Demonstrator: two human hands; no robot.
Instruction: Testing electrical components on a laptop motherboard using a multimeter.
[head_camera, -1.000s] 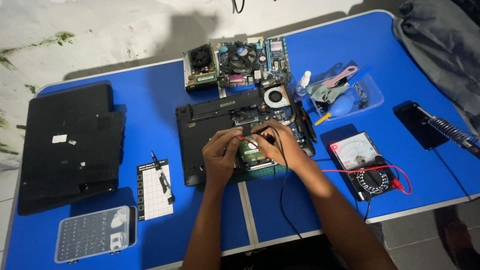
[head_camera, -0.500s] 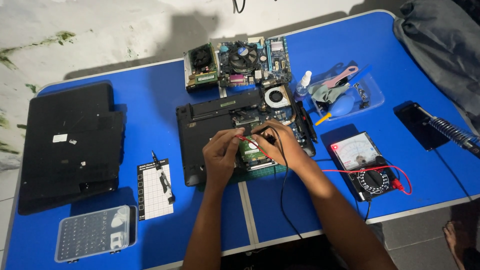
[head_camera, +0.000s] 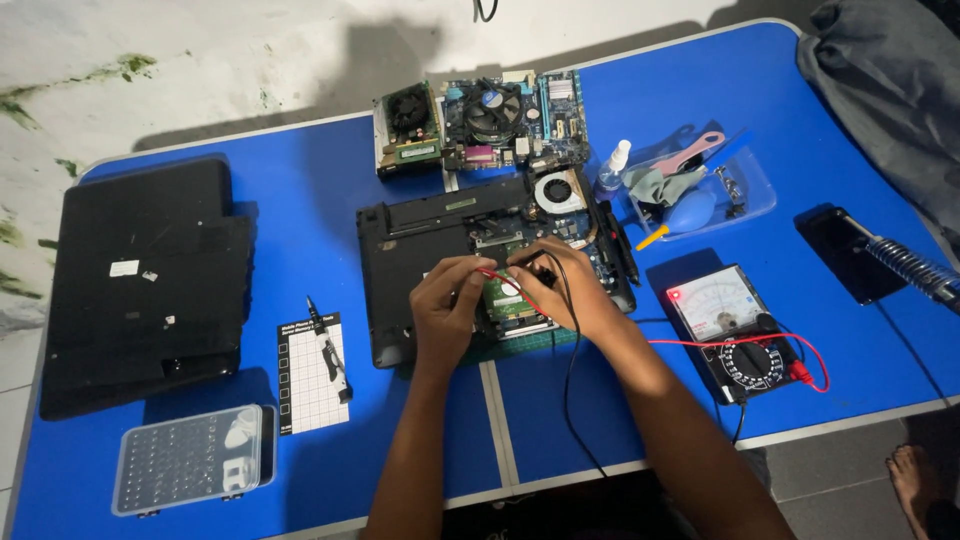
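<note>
Both hands work over the opened laptop (head_camera: 440, 265), which lies in the middle of the blue tabletop (head_camera: 300, 200) with its long axis running left to right. The left hand (head_camera: 447, 312) pinches a red probe (head_camera: 503, 281) between its fingers, tip pointing right and slightly near, onto the green board (head_camera: 505, 300). The right hand (head_camera: 562, 290) curls round what looks like a black probe; its grip is partly hidden. In my judgement, steady contact matters here: brace the wrists on the chassis, touch only the intended pads, and keep the leads slack toward the analog multimeter (head_camera: 735, 330) at the right.
</note>
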